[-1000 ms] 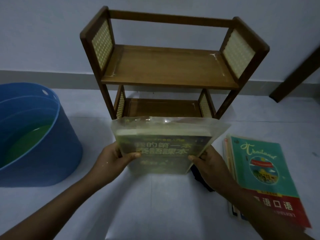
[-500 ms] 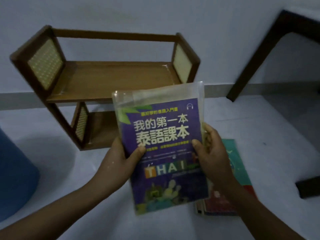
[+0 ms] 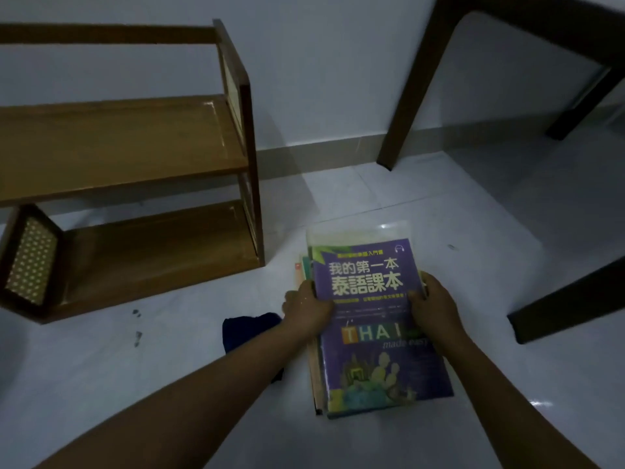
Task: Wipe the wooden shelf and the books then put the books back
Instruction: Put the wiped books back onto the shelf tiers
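Both hands hold the purple book (image 3: 367, 319) by its side edges, the left hand (image 3: 306, 308) with its grip closed on the left edge and the right hand (image 3: 433, 301) closed on the right edge. The book lies on top of a stack of books (image 3: 313, 367) on the floor (image 3: 169, 384), to the right of the wooden shelf (image 3: 128, 143).

The book could slide off the stack: its clear plastic wrapper looks slick and stands out past the far end of the cover, and the book sits slightly askew, overhanging the books beneath. The shelf boards show pale streaks at their right ends, perhaps damp; books set there too soon could pick up moisture. A dark cloth (image 3: 250, 330) lies on the floor just left of the stack, partly under the left forearm.

The cover is purple with large white characters, the word THAI in the lower half and a green picture at the near end. Both shelf boards hold no books.
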The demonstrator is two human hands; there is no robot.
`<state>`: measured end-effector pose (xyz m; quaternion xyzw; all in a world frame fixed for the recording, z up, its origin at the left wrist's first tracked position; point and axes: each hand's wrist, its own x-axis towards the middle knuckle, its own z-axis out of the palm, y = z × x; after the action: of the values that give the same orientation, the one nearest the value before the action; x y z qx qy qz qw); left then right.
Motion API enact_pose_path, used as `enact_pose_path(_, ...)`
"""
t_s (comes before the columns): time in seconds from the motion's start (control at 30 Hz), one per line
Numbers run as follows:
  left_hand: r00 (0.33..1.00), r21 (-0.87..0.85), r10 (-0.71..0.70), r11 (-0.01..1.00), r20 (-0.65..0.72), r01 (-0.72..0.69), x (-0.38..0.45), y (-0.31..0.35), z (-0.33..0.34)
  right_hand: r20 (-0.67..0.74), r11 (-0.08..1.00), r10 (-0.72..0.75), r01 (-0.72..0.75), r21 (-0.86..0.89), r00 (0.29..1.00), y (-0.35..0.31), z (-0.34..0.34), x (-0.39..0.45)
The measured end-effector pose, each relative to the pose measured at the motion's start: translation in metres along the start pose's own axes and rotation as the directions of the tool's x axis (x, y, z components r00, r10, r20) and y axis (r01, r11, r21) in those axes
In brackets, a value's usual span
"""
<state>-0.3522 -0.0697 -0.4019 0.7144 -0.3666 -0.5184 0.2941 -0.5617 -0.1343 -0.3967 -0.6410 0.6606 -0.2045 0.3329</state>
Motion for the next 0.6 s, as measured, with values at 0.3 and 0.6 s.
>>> enact_pose_path(0.3,0.972,-0.066,-0.101,0.994,-0.214,0.089,-0.002,-0.016,0.055,0.037,0.992,0.059,-0.054,-0.114,0.998,0.026,0.018,0.010)
enact_pose_path(0.6,0.939,-0.323,-0.107,0.946,-0.326,-0.004,-0.011,-0.004,0.055,0.058,0.975,0.215,-0.218,0.042,0.975,0.026,0.023,0.012)
